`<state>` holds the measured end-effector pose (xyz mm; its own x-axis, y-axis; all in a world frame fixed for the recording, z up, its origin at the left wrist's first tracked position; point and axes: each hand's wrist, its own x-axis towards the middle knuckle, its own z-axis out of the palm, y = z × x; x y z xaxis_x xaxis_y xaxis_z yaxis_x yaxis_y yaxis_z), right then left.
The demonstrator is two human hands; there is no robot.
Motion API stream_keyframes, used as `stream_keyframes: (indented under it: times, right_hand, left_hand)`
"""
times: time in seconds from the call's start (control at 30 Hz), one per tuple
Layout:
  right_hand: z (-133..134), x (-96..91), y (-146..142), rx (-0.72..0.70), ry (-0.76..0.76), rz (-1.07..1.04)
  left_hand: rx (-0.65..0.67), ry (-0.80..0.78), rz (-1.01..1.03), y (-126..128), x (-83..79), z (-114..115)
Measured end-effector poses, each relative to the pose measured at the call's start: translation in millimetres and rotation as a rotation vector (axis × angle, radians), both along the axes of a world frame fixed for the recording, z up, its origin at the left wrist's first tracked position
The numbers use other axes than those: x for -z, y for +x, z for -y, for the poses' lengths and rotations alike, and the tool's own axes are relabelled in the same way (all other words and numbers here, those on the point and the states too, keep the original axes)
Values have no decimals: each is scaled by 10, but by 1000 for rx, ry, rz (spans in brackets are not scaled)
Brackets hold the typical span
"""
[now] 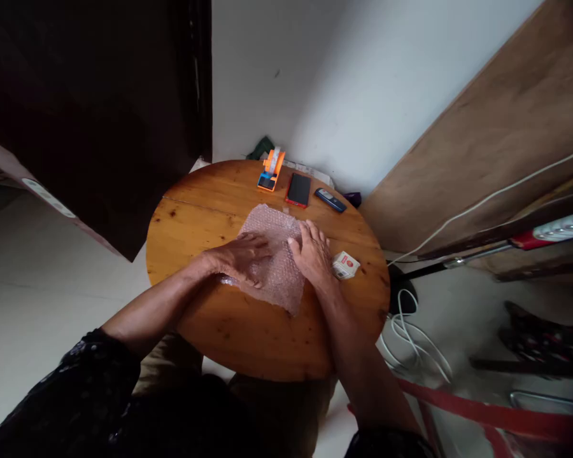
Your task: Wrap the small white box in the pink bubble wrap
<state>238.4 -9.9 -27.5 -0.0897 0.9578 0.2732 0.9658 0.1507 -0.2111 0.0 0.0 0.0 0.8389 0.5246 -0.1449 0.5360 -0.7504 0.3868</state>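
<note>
Your left hand (241,257) and right hand (312,254) lie with grips spread flat on the bubble wrap (279,283). The small box (345,264) sits just right of them.

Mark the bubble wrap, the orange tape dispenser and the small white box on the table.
bubble wrap (273,224): head view, uncovered far part of the sheet.
orange tape dispenser (270,173): head view, middle of its body.
small white box (346,264): head view, its top face.
</note>
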Motion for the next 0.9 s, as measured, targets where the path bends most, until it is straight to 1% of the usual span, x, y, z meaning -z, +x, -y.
stream_keyframes:
  times: [0.03,0.1,0.17,0.23,0.3,0.37,0.43,0.5,0.63,0.73,0.83,0.9]
  right_hand:
    - [33,-21,-20,-62,1,4]
    - [84,-46,-57,-177,-50,33]
    - [108,-59,-67,-220,-122,74]
    - [110,-74,-40,-188,-155,102]
    - [101,-101,11,-139,-142,103]
    - [96,-132,51,-109,-82,86]
    - [101,-149,55,-119,-9,54]
    - [113,-135,19,-172,22,26]
    - [125,-39,-70,-276,-44,53]
    - [108,23,-68,-304,-67,83]
    - [90,49,-41,-320,-54,56]
    - [87,44,-41,-324,-44,24]
  left_hand:
    - [4,2,4,4,-7,3]
    - [6,5,5,7,-6,4]
    - [-14,7,-10,3,12,-1]
    - [-45,10,-29,-6,39,-8]
    - [-63,5,-34,-14,64,-11]
    - [-64,1,-16,-16,76,-10]
    - [-73,5,12,-6,72,-6]
    - [-127,20,40,10,57,-8]
    - [-302,97,58,32,27,-51]
    - [-400,157,-3,23,34,-97]
    - [-478,174,-79,8,58,-119]
    - [-531,183,-90,1,75,-123]
